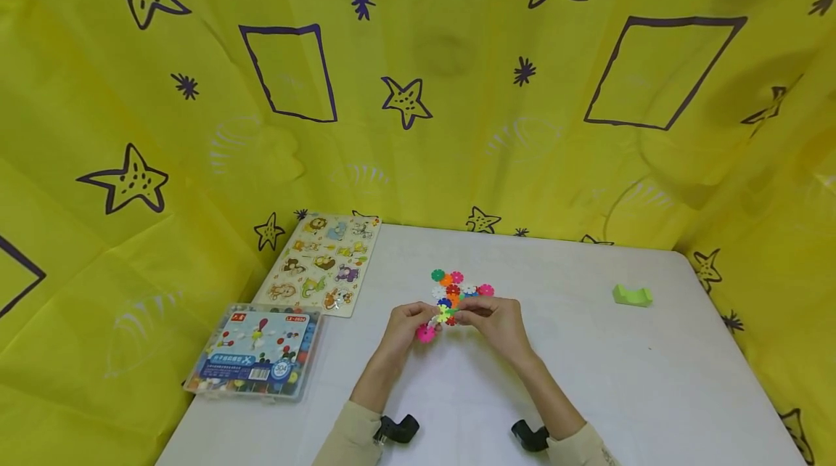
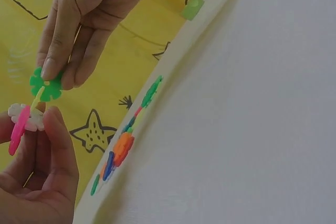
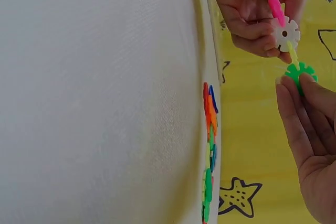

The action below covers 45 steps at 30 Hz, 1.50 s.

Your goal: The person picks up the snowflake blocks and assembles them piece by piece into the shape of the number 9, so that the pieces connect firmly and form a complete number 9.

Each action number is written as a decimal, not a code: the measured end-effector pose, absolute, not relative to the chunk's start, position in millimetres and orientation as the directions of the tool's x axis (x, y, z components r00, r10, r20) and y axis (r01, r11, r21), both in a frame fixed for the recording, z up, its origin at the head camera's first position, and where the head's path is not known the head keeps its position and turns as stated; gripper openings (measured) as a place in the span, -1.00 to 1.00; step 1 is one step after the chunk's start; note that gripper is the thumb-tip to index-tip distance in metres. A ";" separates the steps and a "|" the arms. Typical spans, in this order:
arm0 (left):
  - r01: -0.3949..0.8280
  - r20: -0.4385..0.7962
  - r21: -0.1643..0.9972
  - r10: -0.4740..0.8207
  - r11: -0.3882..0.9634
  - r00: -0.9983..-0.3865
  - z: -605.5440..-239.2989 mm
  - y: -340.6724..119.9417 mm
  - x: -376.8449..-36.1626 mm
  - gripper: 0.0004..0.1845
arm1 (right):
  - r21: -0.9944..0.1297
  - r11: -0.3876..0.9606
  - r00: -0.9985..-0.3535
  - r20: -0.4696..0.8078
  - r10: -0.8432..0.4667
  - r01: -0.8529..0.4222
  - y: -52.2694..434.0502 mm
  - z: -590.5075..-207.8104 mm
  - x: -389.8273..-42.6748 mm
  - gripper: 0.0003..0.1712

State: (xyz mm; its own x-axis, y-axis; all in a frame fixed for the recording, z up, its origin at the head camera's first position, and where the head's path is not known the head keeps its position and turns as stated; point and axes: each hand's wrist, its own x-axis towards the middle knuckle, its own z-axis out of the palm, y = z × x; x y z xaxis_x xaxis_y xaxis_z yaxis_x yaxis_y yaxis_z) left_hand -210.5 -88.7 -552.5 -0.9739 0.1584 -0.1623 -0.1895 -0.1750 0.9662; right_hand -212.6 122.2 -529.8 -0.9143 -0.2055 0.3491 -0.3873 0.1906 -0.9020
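My left hand point(image 1: 400, 332) grips a small chain of plastic snowflake discs by its white disc point(image 3: 286, 34). A pink disc point(image 2: 20, 129) and a yellow disc point(image 2: 37, 99), seen nearly edge-on, are joined to that white one. Between thumb and fingers, my right hand point(image 1: 503, 322) pinches a green disc point(image 2: 46, 85). Its edge meets the yellow disc; whether the slots are engaged I cannot tell. Both hands are held up above the table, close together. Beyond them lie several coloured discs, including an orange disc point(image 2: 123, 148) and a dark green disc point(image 1: 437, 275).
A clear box of colourful pieces point(image 1: 251, 353) stands at the left of the white table point(image 1: 575, 379). Behind it lies an animal picture board point(image 1: 320, 263). A light green block point(image 1: 632, 296) sits at the right. Yellow patterned cloth point(image 1: 444, 161) surrounds the table.
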 end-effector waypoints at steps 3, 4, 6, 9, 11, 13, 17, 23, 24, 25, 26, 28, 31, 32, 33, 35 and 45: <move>-0.184 -0.153 0.964 0.168 -0.190 -0.974 -554.8 -87.5 -211.7 -0.78 | -0.899 0.207 -0.916 0.350 -0.194 -0.387 121.3 -529.9 -213.4 -0.91; -0.181 -0.147 0.964 0.175 -0.193 -0.973 -555.8 -87.1 -212.2 -0.79 | -0.897 0.220 -0.918 0.346 -0.193 -0.385 121.4 -530.1 -214.0 -0.89; -0.176 -0.137 0.964 0.193 -0.198 -0.971 -557.2 -86.4 -213.0 -0.82 | -0.892 0.249 -0.921 0.335 -0.197 -0.378 122.4 -529.5 -215.4 -0.85; -0.173 -0.129 0.965 0.219 -0.197 -0.967 -558.0 -86.1 -212.8 -0.84 | -0.881 0.315 -0.934 0.308 -0.183 -0.352 124.5 -527.9 -217.9 -0.78; -0.182 -0.134 0.963 0.230 -0.201 -0.964 -557.9 -86.1 -212.8 -0.84 | -0.866 0.370 -0.942 0.298 -0.156 -0.335 126.3 -528.0 -220.4 -0.76; -0.189 -0.138 0.960 0.239 -0.207 -0.961 -557.4 -86.2 -212.6 -0.84 | -0.848 0.434 -0.952 0.284 -0.114 -0.305 127.9 -528.4 -222.7 -0.77; -0.220 -0.160 0.949 0.257 -0.225 -0.953 -556.3 -85.1 -212.1 -0.85 | -0.796 0.548 -0.962 0.266 -0.064 -0.257 131.3 -531.1 -227.8 -0.83; -0.253 -0.186 0.936 0.266 -0.246 -0.946 -556.7 -83.2 -212.1 -0.85 | -0.697 0.696 -0.976 0.217 -0.026 -0.173 138.1 -534.5 -233.7 -0.82; -0.254 -0.186 0.934 0.264 -0.253 -0.947 -557.1 -83.0 -212.2 -0.85 | -0.677 0.721 -0.980 0.199 -0.017 -0.150 139.6 -534.8 -234.2 -0.80; -0.256 -0.187 0.930 0.261 -0.262 -0.947 -557.5 -82.7 -212.5 -0.86 | -0.658 0.743 -0.984 0.177 -0.006 -0.123 141.0 -534.8 -234.5 -0.78; -0.256 -0.186 0.927 0.259 -0.273 -0.948 -557.6 -82.5 -213.0 -0.87 | -0.642 0.761 -0.988 0.154 0.004 -0.097 142.4 -534.8 -234.7 -0.76; -0.259 -0.185 0.918 0.255 -0.299 -0.949 -558.2 -82.0 -213.7 -0.89 | -0.611 0.790 -0.994 0.108 0.020 -0.050 145.7 -535.8 -235.4 -0.72; -0.257 -0.179 0.912 0.253 -0.320 -0.951 -557.9 -81.8 -214.4 -0.87 | -0.588 0.809 -0.997 0.075 0.033 -0.017 149.4 -537.0 -236.0 -0.67; -0.258 -0.180 0.912 0.254 -0.320 -0.950 -557.6 -81.8 -214.7 -0.85 | -0.585 0.811 -0.997 0.070 0.033 -0.014 150.2 -537.3 -236.4 -0.66; -0.262 -0.183 0.911 0.257 -0.319 -0.949 -557.3 -82.0 -215.1 -0.83 | -0.584 0.811 -0.997 0.066 0.031 -0.014 150.8 -537.6 -236.8 -0.66; -0.265 -0.185 0.913 0.264 -0.311 -0.947 -556.9 -82.3 -215.2 -0.76 | -0.585 0.811 -0.998 0.064 0.026 -0.016 151.4 -537.7 -237.4 -0.67; -0.281 -0.199 0.928 0.309 -0.247 -0.930 -553.2 -85.0 -213.6 -0.54 | -0.661 0.749 -0.997 0.081 0.018 -0.041 154.2 -536.4 -238.6 -0.80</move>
State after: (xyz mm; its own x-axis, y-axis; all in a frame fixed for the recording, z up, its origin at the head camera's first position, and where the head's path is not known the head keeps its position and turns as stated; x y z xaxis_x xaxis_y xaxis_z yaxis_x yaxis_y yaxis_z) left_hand -213.6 -85.0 -553.2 -0.9300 0.3088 -0.1993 -0.2806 -0.2466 0.9276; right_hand -238.6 154.2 -536.4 -0.9965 0.0177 0.0813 -0.0406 0.7491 -0.6612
